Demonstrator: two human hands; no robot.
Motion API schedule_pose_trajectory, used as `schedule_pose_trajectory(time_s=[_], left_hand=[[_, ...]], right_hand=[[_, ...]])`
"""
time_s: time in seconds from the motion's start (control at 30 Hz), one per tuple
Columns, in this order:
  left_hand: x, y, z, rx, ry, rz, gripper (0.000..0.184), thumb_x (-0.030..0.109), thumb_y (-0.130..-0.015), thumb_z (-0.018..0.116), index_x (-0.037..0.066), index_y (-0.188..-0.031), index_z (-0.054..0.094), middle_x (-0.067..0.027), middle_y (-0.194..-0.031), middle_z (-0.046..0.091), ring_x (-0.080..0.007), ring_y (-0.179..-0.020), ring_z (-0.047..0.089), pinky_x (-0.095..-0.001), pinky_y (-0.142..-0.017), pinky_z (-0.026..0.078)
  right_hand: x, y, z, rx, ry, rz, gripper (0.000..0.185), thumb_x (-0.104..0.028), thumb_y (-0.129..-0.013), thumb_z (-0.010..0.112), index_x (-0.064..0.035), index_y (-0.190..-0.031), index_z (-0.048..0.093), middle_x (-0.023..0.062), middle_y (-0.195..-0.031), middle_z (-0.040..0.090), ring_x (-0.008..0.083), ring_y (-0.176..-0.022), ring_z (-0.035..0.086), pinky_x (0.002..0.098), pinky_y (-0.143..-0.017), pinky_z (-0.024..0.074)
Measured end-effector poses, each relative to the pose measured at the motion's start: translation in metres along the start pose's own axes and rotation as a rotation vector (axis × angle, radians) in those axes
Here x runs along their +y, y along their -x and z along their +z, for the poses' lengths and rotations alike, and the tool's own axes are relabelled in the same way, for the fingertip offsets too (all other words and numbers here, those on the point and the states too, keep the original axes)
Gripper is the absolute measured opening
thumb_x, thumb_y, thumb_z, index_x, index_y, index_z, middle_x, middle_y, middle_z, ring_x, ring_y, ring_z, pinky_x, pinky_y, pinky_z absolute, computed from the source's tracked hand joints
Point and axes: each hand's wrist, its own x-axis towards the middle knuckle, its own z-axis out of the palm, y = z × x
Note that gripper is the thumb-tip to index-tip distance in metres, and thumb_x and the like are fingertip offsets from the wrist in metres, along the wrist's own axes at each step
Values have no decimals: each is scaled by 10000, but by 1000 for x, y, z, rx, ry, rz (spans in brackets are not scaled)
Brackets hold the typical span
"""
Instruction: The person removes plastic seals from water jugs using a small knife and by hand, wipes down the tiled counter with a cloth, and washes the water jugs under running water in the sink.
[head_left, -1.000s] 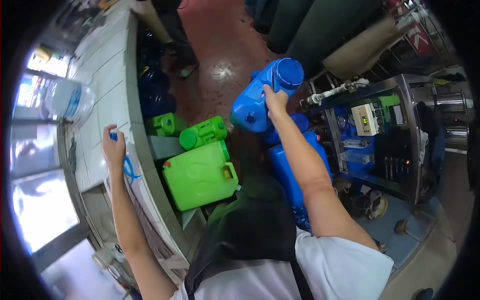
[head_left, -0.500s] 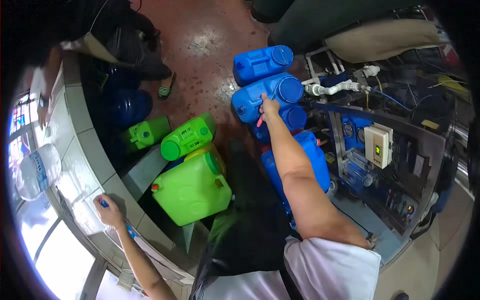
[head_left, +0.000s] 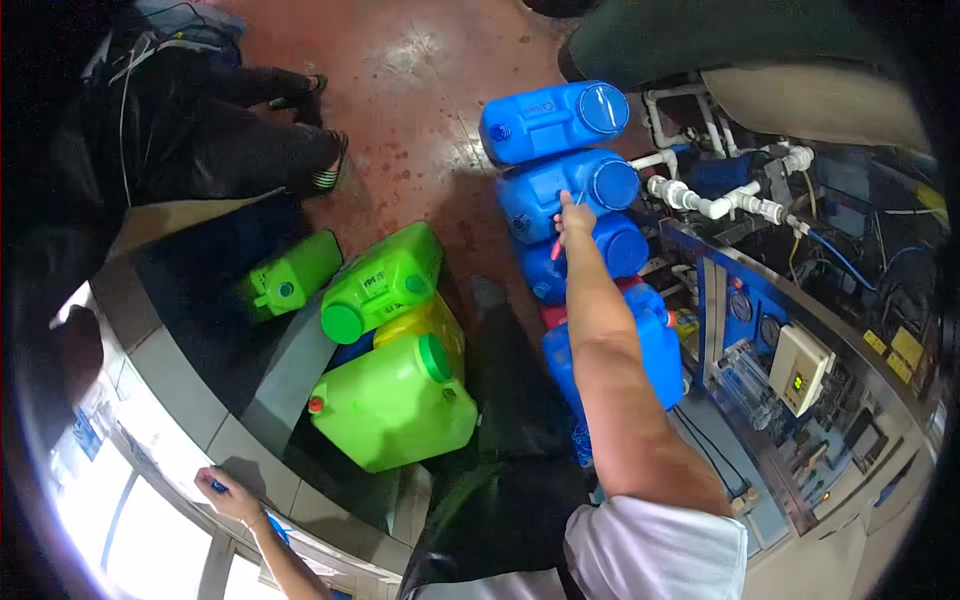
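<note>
lowered since a second ago, the blue plastic box-shaped jug with a round screw lid [head_left: 535, 195] now sits in a row between a matching blue plastic jug beyond [head_left: 550, 125] and a darker blue plastic jug nearer [head_left: 543, 274]. the right hand [head_left: 576, 218] is at its handle; the finger undersides are hidden, so i cannot tell whether they are clamped or loose. the left hand [head_left: 237, 502], out at the white tiled counter [head_left: 185, 385], has its fingers together on a small blue cap-like piece [head_left: 218, 487].

a sideways tug could tip the neighbouring jugs, since they stand so close; a swing toward the lids' side could knock the white plastic pipes [head_left: 718, 207]. a slack pinch could drop the blue piece over the counter's edge.

open red floor [head_left: 420, 150] runs beside the row, toward a person in dark clothing [head_left: 225, 140]; nearer, the light green plastic jug [head_left: 390, 410] narrows the lane.
</note>
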Motion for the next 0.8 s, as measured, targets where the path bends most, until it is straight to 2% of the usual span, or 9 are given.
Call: schedule_pose_trajectory(time_s=[0.17, 0.23, 0.27, 0.33, 0.4, 0.57, 0.67, 0.7, 0.8], left_hand=[[2, 2, -2, 4, -24, -8, 282, 293, -1046, 542, 12, -1048, 576, -140, -949, 612, -284, -850, 587, -396, -787, 490], [5, 2, -3, 9, 23, 23, 286, 286, -1048, 537, 2, -1050, 567, -141, -933, 597, -287, -840, 567, -390, -793, 482], [4, 2, -4, 10, 21, 23, 286, 286, -1048, 537, 2, -1050, 567, -141, -933, 597, -287, -840, 567, -390, -793, 482], [2, 4, -5, -56, 8, -79, 363, 336, -1071, 481, -13, -1113, 571, -154, -1018, 605, -289, -950, 575, -384, -898, 465], [-1, 3, -5, -57, 9, -65, 360, 330, -1071, 479, -16, -1115, 570, -156, -1020, 605, -294, -949, 573, -387, -900, 464], [-7, 3, -7, -50, -6, -24, 355, 324, -1067, 485, -18, -1116, 570, -155, -1023, 607, -297, -948, 570, -388, -902, 461], [-6, 4, -6, -49, 19, -68, 359, 334, -1061, 499, -14, -1110, 570, -149, -1021, 606, -283, -946, 570, -381, -901, 461], [-1, 4, -6, -48, 22, -71, 356, 337, -1058, 505, -11, -1104, 569, -145, -1013, 602, -277, -942, 568, -378, -899, 462], [-1, 5, -3, -41, 75, -83, 352, 344, -1052, 518, -3, -1092, 567, -129, -993, 597, -259, -928, 567, -372, -886, 470]], right_hand=[[11, -21, -12, 313, 466, -188, 391, -352, -859, 793, 3, -826, 633, 160, -729, 694, 308, -677, 680, 435, -628, 535], [-21, 19, 5, 543, 310, -557, 366, -335, -851, 793, -4, -820, 640, 180, -804, 717, 347, -806, 697, 446, -787, 539], [-25, 10, 17, 541, 309, -557, 366, -335, -851, 793, -4, -820, 640, 180, -804, 717, 347, -806, 697, 446, -787, 539], [-39, -29, 46, 70, 88, -706, 319, -299, -849, 801, -35, -917, 636, 143, -784, 690, 290, -721, 686, 435, -628, 536], [-87, -10, 66, -198, -91, -279, 353, -267, -860, 808, -31, -1016, 598, 70, -853, 659, 207, -665, 625, 334, -444, 429], [-117, -38, 127, -175, -476, -71, 407, -213, -867, 792, -58, -1156, 551, 66, -859, 641, 187, -573, 569, 310, -397, 368], [-112, -18, 145, 3, -203, 7, 412, -177, -861, 797, -46, -1160, 545, 78, -918, 630, 177, -571, 544, 307, -396, 347], [-98, -19, 149, -52, -288, -31, 352, -158, -854, 809, -54, -1000, 507, 42, -688, 486, 169, -462, 444, 311, -367, 329], [-63, 17, 148, -216, -327, -149, 332, -107, -838, 804, -77, -968, 500, 19, -659, 464, 161, -423, 400, 316, -359, 311]])
